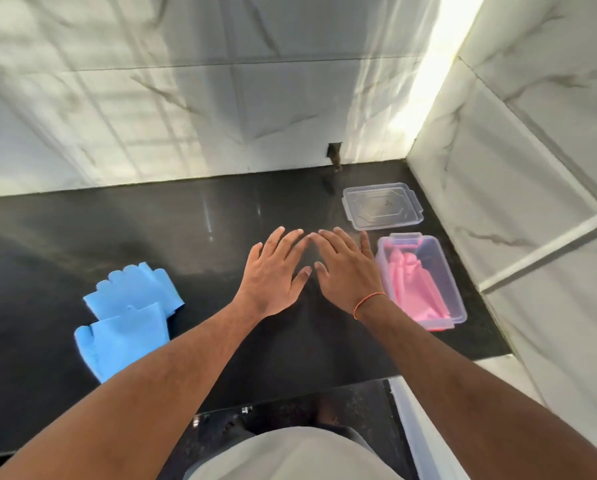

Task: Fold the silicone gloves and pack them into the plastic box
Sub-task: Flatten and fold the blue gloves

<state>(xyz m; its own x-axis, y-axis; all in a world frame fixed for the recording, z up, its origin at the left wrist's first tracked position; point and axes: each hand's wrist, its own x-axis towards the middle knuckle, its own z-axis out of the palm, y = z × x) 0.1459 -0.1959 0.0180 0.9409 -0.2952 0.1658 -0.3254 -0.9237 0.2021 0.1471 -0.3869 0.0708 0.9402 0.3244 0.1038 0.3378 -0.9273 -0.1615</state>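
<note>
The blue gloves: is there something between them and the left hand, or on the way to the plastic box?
Nothing visible lies between the left hand and the blue gloves. Toward the plastic box, only the two hands hover over the countertop; its lid is off, and pink gloves already lie inside.

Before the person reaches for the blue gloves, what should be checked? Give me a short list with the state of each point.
1. Both hands free: left hand and right hand lie flat and hold nothing: ok.
2. Blue gloves in view on the counter: ok.
3. Blue gloves folded: not ok, they lie overlapping.
4. Plastic box open: ok; lid lies apart behind it.
5. Room left beside the pink gloves: cannot tell.
</note>
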